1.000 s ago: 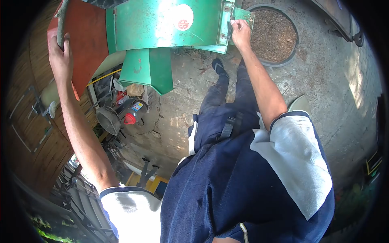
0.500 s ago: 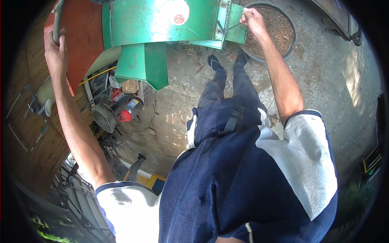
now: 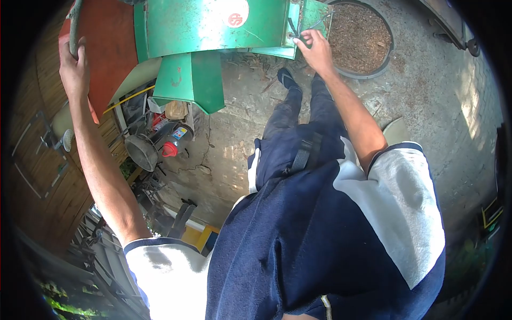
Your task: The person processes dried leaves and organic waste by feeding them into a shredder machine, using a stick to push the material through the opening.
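At the upper left, my left hand [image 3: 74,66] is closed round a pale branch [image 3: 75,24] in front of an orange-red metal panel [image 3: 109,50]. A green metal machine [image 3: 197,32] with a round white sticker [image 3: 234,13] fills the top middle. My right hand [image 3: 314,48] is at the machine's right edge, thumb and forefinger close together beside a dark tie or strap [image 3: 293,26]. Whether the fingertips grip the tie is too small to tell. A thin strand runs from there to the upper right over a green flap [image 3: 314,16].
Beyond my right hand a round rimmed pit [image 3: 360,40] holds brown chips. Below the green chute [image 3: 189,80] lie a clear bottle with a red cap [image 3: 169,149], a grey bowl-like pan [image 3: 141,153] and other clutter. A dark-edged object [image 3: 450,24] stands at the upper right.
My right hand has moved left and down, from the flap's right edge to the dark tie. My left hand stays on the branch. The camera view has shifted slightly.
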Demonstrator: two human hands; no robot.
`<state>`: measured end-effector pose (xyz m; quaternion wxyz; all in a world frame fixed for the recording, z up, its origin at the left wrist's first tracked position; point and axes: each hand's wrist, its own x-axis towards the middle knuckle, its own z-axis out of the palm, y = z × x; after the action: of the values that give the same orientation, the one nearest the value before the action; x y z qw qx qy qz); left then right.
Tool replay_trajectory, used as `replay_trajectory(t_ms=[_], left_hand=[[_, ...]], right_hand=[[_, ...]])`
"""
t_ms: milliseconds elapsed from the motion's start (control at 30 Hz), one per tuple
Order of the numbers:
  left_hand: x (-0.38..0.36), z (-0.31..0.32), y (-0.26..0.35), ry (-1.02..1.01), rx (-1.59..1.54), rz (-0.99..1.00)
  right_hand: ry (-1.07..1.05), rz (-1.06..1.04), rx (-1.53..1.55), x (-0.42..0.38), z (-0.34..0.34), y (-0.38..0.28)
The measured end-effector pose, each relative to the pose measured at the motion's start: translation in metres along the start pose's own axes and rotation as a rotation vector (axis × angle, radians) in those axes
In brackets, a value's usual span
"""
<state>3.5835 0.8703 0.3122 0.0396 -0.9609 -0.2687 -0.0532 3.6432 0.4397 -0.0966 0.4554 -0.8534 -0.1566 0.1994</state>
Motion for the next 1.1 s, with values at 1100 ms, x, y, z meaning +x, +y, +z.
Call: replay_trajectory(t_ms=[1100], left_hand=[[0.003, 0.004, -0.005, 0.058, 0.055, 0.009]], right_hand=[[0.019, 0.386, 0.292, 0.025, 0.025, 0.013]])
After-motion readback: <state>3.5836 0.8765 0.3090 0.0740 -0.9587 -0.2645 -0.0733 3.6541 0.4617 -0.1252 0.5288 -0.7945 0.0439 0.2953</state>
